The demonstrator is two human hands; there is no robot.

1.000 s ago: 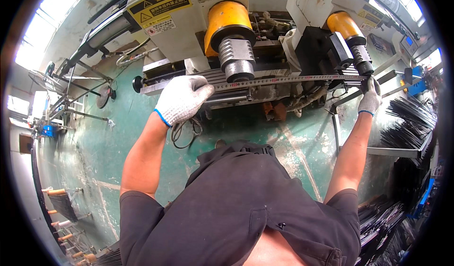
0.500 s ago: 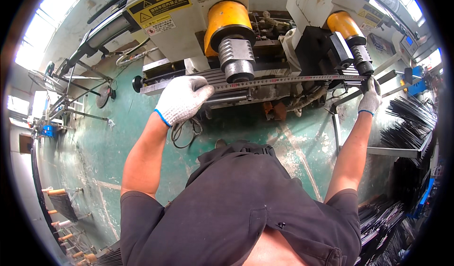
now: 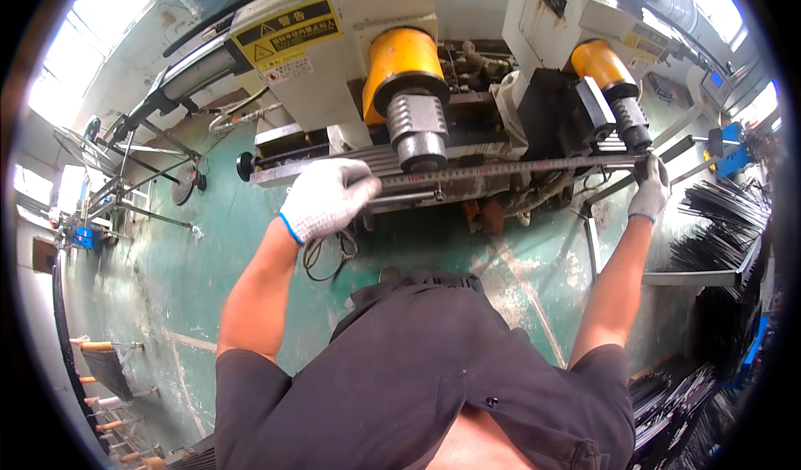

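Note:
A tape measure's pale blade (image 3: 517, 168) runs taut from side to side in front of the machine, just under its two spindles. At its left end my left hand (image 3: 330, 199), in a white knit glove with blue cuff trim, is closed with thumb against fingers on the tape. My right hand (image 3: 652, 193), gloved too, grips the other end below the right spindle (image 3: 632, 121); a dark piece shows at its fingers, its shape hard to make out. The ribbed metal left spindle (image 3: 417, 123), under a yellow housing (image 3: 404, 59), sits just above the tape.
The pale machine body (image 3: 334, 78) carries a yellow warning label (image 3: 288, 34). A cable loop (image 3: 329, 257) hangs below my left hand. Bundles of thin black rods (image 3: 722, 224) lie on a rack at right. A metal stand (image 3: 133, 169) is on the green floor (image 3: 217, 278) at left.
The view has tilted up, so machine and hands appear lower. Both hands keep hold of the tape, which stays stretched; its face looks darker and less legible now.

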